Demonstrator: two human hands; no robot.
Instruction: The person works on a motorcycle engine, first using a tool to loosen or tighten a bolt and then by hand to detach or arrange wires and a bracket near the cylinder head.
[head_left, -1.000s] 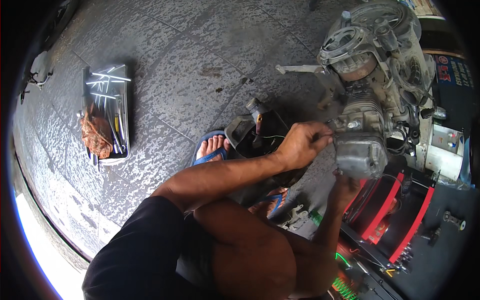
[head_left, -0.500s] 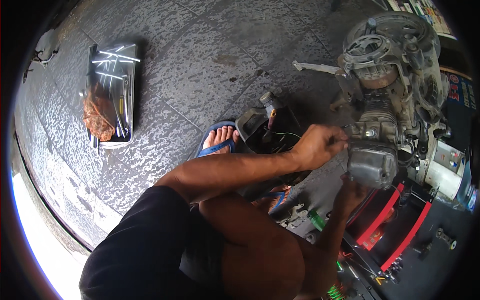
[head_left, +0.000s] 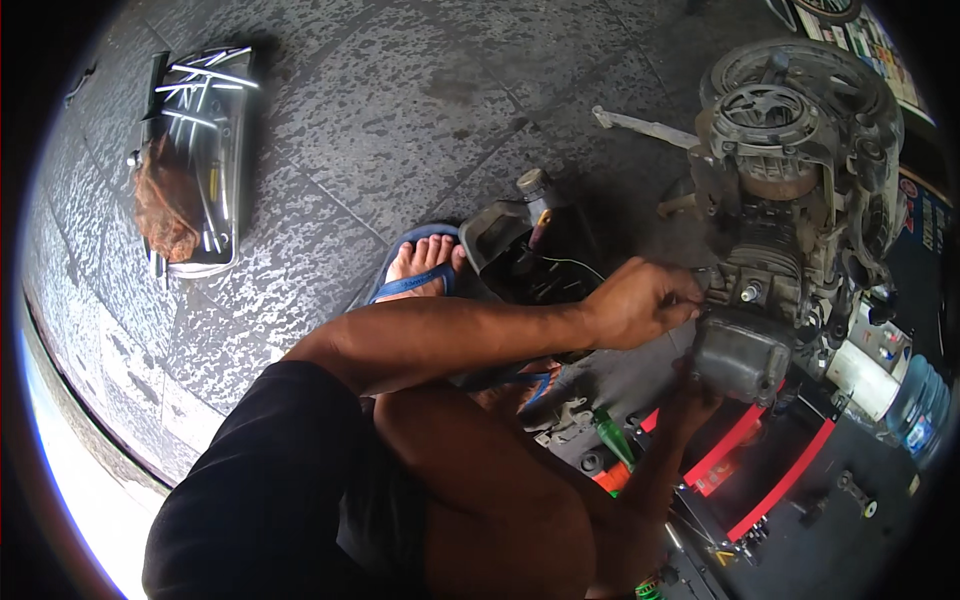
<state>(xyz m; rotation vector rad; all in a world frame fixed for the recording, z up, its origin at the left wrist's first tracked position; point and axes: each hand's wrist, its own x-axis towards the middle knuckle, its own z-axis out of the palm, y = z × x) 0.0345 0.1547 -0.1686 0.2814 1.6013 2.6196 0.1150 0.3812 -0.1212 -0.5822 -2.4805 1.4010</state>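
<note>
A scooter engine [head_left: 768,235] with a finned cylinder stands at the right, greasy and grey. The smooth cylinder head cover [head_left: 742,355] forms its near end. My left hand [head_left: 645,302] is beside the cylinder head, just left of the cover. Its fingers are pinched together, and whatever lies between them is too small to make out. From below, my right hand [head_left: 697,395] reaches to the underside of the cover. The fingers of that hand are mostly hidden behind the cover. A spark plug [head_left: 750,292] sticks up from the head near my left hand.
A tray of tools [head_left: 230,170] with a brown rag [head_left: 168,205] lies far left. Near my foot are a black bottle [head_left: 540,195] and a black plastic container [head_left: 490,245]. At lower right lie a red-edged toolbox [head_left: 785,478], a green bottle [head_left: 610,432] and a large water bottle [head_left: 918,410].
The whole view has shifted slightly, bringing the large water bottle further in. Both hands stay at the cylinder head, the left still pinched, the right still under the cover.
</note>
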